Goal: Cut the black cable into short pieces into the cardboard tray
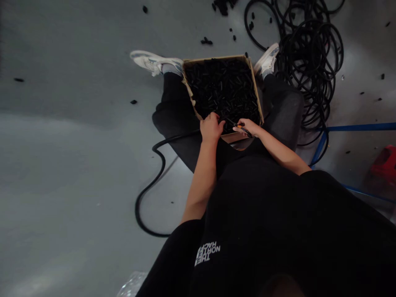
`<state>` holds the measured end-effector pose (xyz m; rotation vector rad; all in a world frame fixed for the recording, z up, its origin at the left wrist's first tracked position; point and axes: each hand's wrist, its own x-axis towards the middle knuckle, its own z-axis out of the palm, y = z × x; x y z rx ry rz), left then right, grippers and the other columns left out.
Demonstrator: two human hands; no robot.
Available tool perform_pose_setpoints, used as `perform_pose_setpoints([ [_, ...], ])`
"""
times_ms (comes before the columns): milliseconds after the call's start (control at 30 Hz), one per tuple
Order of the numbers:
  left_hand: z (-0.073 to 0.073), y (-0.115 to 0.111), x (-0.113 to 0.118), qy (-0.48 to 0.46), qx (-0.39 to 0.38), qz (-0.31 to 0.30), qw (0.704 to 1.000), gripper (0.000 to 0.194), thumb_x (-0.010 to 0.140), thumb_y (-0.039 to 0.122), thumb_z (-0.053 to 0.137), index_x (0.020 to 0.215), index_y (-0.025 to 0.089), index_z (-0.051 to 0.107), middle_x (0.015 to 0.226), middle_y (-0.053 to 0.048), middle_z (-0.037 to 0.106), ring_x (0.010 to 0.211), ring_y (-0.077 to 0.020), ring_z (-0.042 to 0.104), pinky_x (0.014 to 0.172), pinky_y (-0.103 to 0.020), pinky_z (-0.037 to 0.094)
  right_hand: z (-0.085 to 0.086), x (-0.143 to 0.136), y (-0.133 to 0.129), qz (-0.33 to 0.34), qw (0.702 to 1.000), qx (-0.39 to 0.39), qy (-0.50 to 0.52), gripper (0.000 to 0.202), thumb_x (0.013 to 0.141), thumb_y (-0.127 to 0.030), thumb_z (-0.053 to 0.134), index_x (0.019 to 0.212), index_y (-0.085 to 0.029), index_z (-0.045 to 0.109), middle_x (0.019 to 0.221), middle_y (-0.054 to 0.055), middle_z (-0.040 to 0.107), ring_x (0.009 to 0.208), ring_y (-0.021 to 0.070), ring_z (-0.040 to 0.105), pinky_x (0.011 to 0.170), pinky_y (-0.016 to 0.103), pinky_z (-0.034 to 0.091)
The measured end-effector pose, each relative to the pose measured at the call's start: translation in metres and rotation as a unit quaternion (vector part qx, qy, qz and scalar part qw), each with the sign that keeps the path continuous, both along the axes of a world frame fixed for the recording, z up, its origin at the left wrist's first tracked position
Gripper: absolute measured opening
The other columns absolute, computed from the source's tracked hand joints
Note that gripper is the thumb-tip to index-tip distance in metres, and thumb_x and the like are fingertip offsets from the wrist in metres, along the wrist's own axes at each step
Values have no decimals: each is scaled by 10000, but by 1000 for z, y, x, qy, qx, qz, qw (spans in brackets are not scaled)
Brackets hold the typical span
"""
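Note:
My left hand is closed around a black hose near its end, over the near edge of a cardboard box. From that hand the hose runs left across my leg and loops down to the floor. In my right hand is a cutting tool with black and orange handles, its jaws toward the left hand. I cannot make out whether the jaws touch the hose. Short black hose pieces fill the box, which stands between my legs.
A tangled heap of black hose lies beyond my right foot. Loose black pieces are scattered over the grey floor. To the right are a blue frame and a red object. Clear plastic lies at the bottom edge.

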<state>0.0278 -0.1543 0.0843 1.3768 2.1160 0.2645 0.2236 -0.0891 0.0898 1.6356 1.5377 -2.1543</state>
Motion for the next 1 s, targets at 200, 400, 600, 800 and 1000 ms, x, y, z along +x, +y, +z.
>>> perform_pose_setpoints([
  [200,5,-2,9,-2,-26,-94,995,298,1133,334,543,1335,170,689,1442,-215,779,1384,-361,698,1214,-485,478,-11,2,3,-27,997,-51,44,536,983,-499,955,984,-239,486,650,-91,637,541,99,650,490,150,510],
  [400,1,7,15,68,-57,-99,991,385,1208,356,429,1389,126,679,1419,-253,786,1349,-355,747,1125,-433,519,-17,6,5,-45,997,40,47,629,823,-577,1041,932,-231,527,529,-125,546,441,71,492,430,140,359],
  [600,1,9,19,91,-98,-168,977,403,1240,326,366,1403,132,680,1410,-198,811,1298,-299,801,1046,-360,553,-18,9,-1,-38,998,13,46,659,756,-664,996,917,-248,512,546,-106,583,470,100,550,471,172,407],
  [800,-2,13,12,108,-45,-211,971,383,1228,245,378,1343,122,722,1363,-200,832,1340,-288,795,1091,-397,557,-15,9,8,-20,999,22,45,664,655,-673,981,898,-254,527,569,-75,616,489,104,548,464,174,384],
  [1000,1,17,24,82,-3,-124,989,330,1186,397,595,1214,145,806,1286,-179,855,1303,-272,807,1068,-376,558,-16,15,6,-23,994,82,70,663,538,-754,887,814,-286,506,541,-55,570,437,143,542,455,246,432],
])
